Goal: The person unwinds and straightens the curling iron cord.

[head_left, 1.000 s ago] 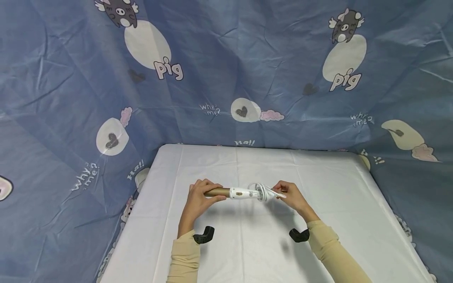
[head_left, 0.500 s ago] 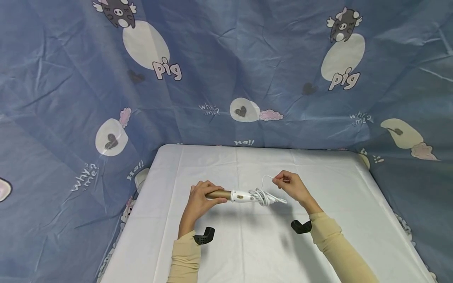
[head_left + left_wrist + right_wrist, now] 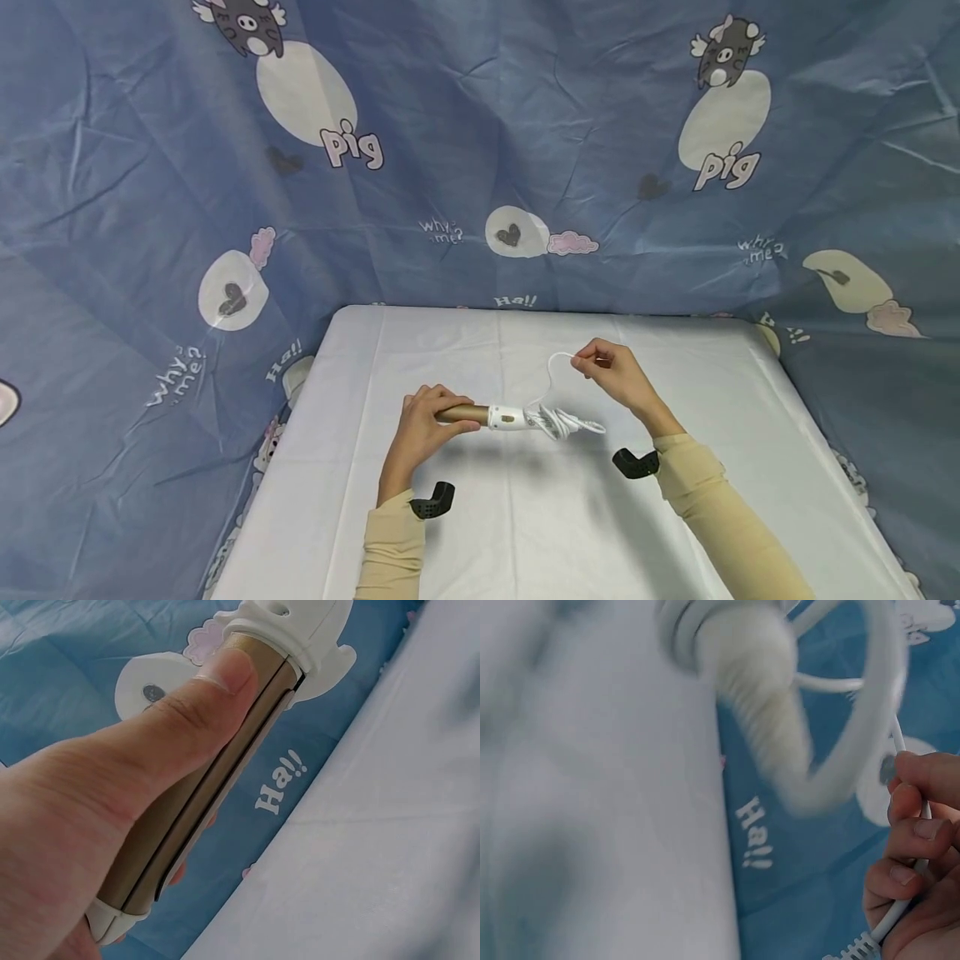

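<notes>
Patterned blue cloth (image 3: 420, 150) rises behind the white table (image 3: 450, 542). Over the table's middle hangs a gold-and-white curling iron (image 3: 508, 417), the left hand (image 3: 423, 427) wrapped round its barrel. Over the table's right half, the right hand (image 3: 617, 375), fingers curled in, pinches the iron's partly bundled white cord (image 3: 891, 919).

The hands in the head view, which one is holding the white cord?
The right hand: its fingers pinch the white cord out beyond the tangled coils, whereas the left hand grips the gold barrel.
</notes>
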`<state>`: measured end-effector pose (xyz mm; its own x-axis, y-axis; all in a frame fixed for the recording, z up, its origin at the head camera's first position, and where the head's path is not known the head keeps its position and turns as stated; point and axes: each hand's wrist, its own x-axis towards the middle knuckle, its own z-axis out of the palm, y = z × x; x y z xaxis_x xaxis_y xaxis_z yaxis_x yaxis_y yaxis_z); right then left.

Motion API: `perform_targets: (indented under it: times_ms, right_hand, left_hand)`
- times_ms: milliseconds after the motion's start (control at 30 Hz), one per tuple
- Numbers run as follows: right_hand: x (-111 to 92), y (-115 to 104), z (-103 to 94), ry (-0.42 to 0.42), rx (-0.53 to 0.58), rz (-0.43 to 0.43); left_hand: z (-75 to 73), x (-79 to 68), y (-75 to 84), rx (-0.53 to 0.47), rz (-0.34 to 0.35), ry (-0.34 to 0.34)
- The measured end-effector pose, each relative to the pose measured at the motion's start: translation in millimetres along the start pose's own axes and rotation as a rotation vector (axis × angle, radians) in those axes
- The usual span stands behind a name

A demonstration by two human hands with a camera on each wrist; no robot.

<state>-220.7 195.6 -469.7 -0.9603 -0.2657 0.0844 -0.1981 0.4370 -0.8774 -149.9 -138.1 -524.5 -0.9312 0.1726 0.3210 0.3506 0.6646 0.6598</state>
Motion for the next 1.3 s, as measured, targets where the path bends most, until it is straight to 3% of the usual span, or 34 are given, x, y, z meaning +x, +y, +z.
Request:
perform_targets:
  times_ms: [367, 500, 700, 933, 1300]
  right_hand:
    - [-20, -55, -2.7, -0.007, 0.012, -0.022]
    - [-24, -58, -4.8, -0.019, 0.009, -0.021]
    - [-28, -56, -8.3, -0.056, 0.016, -0.069]
    - [-30, -27, -10.0, -0.099, 0.023, -0.089]
    - [-45, -19, -15.9, -0.261, 0.122, -0.163]
  left_hand:
    - [1.2, 0.2, -1.5, -0.006, -0.042, 0.003]
    - [2.3, 1.5, 0.3, -0.005, -0.053, 0.005]
    - [4.9, 2.6, 1.4, 0.005, -0.066, 0.031]
    - [8.7, 4.3, 2.0, 0.007, -0.086, 0.073]
    - [10.5, 9.6, 5.4, 0.02, -0.094, 0.104]
